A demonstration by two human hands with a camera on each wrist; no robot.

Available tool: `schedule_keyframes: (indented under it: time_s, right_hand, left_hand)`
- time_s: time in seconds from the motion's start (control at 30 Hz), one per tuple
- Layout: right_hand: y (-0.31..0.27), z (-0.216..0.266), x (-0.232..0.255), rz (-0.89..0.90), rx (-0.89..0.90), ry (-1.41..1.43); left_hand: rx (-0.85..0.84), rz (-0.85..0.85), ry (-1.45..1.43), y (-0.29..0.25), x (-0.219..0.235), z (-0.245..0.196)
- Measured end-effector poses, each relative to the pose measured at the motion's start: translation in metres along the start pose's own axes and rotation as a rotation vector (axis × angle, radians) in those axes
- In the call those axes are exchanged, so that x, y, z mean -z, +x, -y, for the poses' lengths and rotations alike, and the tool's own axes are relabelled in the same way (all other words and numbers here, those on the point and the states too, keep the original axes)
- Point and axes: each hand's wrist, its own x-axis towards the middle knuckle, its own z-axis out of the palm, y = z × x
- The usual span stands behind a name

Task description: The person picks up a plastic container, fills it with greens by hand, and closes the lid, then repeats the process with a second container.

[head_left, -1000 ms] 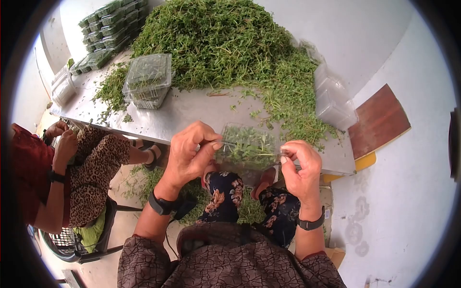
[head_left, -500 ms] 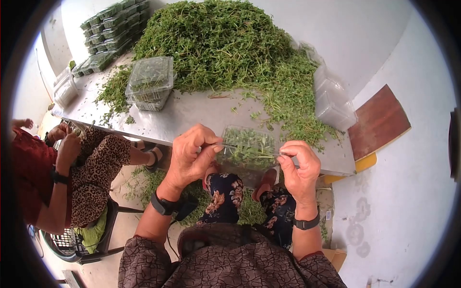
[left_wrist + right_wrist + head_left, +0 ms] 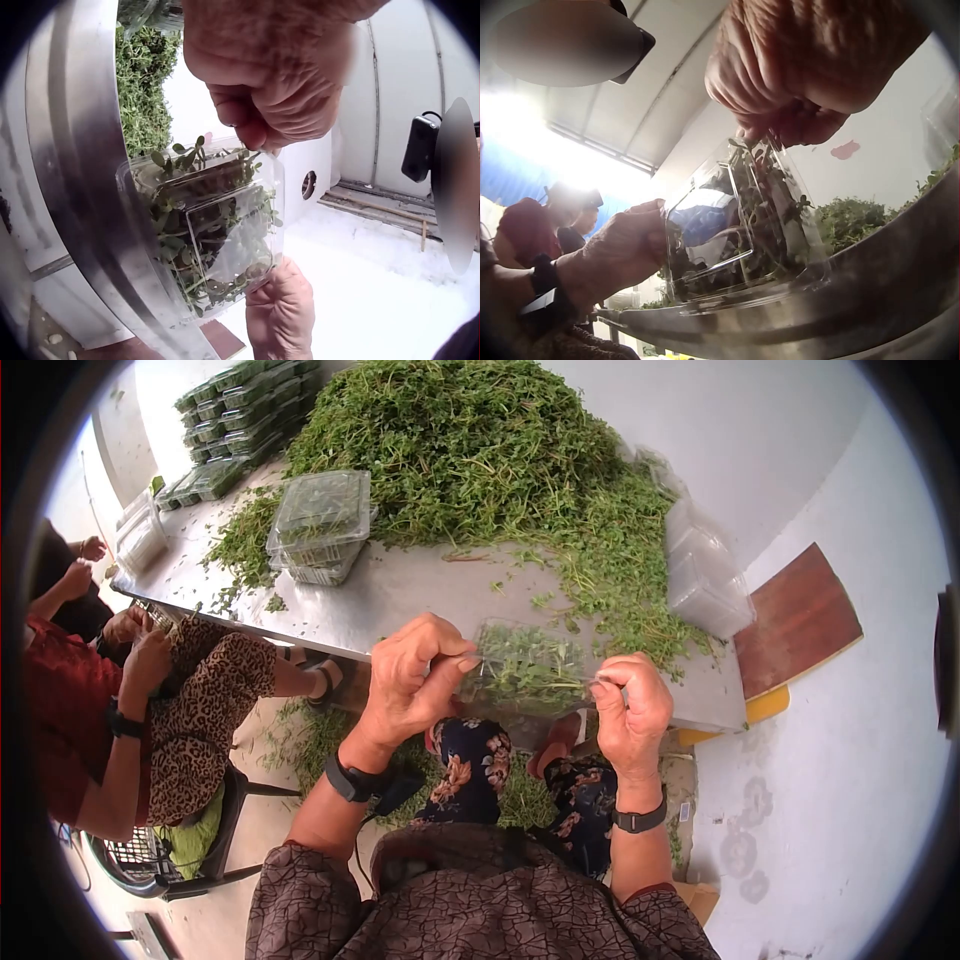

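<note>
A clear plastic clamshell box (image 3: 530, 675) filled with leafy green stems hangs in front of me, near the table's front edge. My left hand (image 3: 410, 685) pinches its left corner between thumb and curled fingers. At the opposite corner, my right hand (image 3: 635, 710) pinches the rim the same way. In the left wrist view, the underside of the box (image 3: 232, 232) faces the camera, leaves pressing against its walls. The right wrist view shows the box (image 3: 739, 232) tilted beside the table edge, with my left hand (image 3: 626, 244) at its far side.
A large heap of greens (image 3: 450, 450) covers the back of the metal table (image 3: 400, 590). Stacked clear boxes (image 3: 320, 515) stand left of centre, filled boxes (image 3: 240, 420) behind them, more boxes (image 3: 705, 585) at right. A seated person (image 3: 90, 720) is at left, another person's hand (image 3: 75, 580) beyond.
Both hands keep their pinch on the clamshell box, which has shifted slightly right in the head view. Another person's arms have come into view at the far left.
</note>
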Motion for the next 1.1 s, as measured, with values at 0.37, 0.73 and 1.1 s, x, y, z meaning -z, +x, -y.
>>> schedule_keyframes:
  time_s: [0.37,0.73,1.1]
  right_hand:
    - [-0.009,0.005,0.001,-0.006,-0.135,0.123]
    - [-0.017,0.006,0.001,-0.038,-0.201,0.122]
    - [-0.028,0.006,0.005,-0.055,-0.311,0.186]
  left_hand:
    - [0.116,0.024,-0.022,-0.005,0.005,-0.008]
    - [0.214,0.023,-0.293,-0.013,0.002,-0.009]
    - [0.351,0.014,-0.569,-0.018,-0.004,-0.018]
